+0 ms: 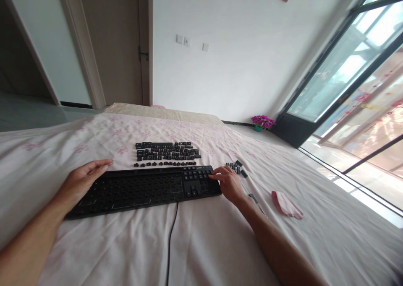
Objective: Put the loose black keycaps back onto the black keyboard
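While right hand is at the number-pad end, keyboard main field sits bare

Keyboard lies on the bed, cable toward the wearer; partway along, by my read: main field stripped of caps, loose keycaps in rough rows just beyond its far edge; caps seated on the block left of the number pad; number pad too small to count; another small cluster of keycaps beside the right hand; right fingers bent, tips at the number pad, can't tell if they pinch a cap; left hand at the far left edge, fingers drawn together, can't tell if anything's in them; pink cloth off right; only container seen: green pot with magenta flowers, well apart.
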The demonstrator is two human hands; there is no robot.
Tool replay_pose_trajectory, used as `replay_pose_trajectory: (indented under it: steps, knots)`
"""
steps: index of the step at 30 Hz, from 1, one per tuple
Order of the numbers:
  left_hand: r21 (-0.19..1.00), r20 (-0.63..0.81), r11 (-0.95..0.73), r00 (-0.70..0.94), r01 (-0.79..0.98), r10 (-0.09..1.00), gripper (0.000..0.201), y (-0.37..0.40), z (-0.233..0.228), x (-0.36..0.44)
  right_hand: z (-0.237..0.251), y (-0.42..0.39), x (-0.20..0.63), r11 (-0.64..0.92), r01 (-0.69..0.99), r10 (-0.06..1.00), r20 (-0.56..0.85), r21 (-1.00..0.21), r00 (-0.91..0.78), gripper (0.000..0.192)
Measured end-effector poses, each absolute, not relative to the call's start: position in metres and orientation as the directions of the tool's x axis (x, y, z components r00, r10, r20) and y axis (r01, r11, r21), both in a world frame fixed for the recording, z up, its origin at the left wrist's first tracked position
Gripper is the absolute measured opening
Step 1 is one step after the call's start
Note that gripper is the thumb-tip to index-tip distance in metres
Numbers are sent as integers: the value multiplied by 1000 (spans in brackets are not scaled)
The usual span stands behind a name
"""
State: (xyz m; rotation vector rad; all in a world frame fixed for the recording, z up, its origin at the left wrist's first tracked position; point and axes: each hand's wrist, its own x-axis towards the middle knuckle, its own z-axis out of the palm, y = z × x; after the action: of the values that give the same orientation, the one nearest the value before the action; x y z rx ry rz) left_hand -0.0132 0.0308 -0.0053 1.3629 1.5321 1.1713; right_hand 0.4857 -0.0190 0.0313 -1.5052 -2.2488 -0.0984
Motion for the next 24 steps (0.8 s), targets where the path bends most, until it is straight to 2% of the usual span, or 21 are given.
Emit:
replay_pose_trajectory:
  steps: [2, 5, 7, 10, 24]
  knots:
    - [953, 45, 0, -144, 304, 989, 64, 31, -6, -14, 33, -8, 504, 362, 902, 867, 439, -236, -234, 50]
    - [944, 52, 1, -153, 329, 987, 60, 32, -7, -15, 39, 16, 551, 152, 952, 881, 472, -265, -9, 32]
    - [936, 50, 8, -155, 351, 987, 58, 33, -8, -16, 42, 33, 585, 10, 963, 901, 420, -268, 107, 28]
    - [930, 55, 7, -157, 367, 986, 55, 34, -8, -16, 44, 52, 623, -114, 966, 936, 302, -231, 183, 28]
    - [933, -10, 78, -191, 353, 982, 64, 28, 2, -9, 36, 70, 641, -117, 988, 979, 158, -99, 132, 25]
